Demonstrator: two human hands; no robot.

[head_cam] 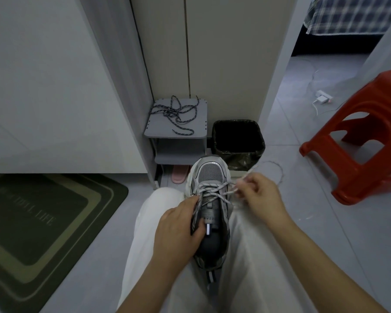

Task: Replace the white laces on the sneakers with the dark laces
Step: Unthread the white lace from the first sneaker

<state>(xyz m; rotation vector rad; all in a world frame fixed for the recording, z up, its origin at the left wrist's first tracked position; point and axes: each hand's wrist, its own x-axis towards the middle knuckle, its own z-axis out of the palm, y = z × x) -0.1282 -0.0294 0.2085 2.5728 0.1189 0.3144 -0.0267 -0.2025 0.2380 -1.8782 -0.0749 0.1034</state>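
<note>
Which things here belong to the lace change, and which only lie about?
Job: grey mesh sneaker, white speckled lace, dark speckled laces on grey shelf.
Lying about: black lined bin, red plastic stool, pink slipper, green doormat.

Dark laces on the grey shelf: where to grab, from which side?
Pinch the dark laces at the free end lying alone near the front edge of the grey shelf, coming down from the front. The rest is a tangled heap further back; grabbing there would likely lift everything knotted.
</note>
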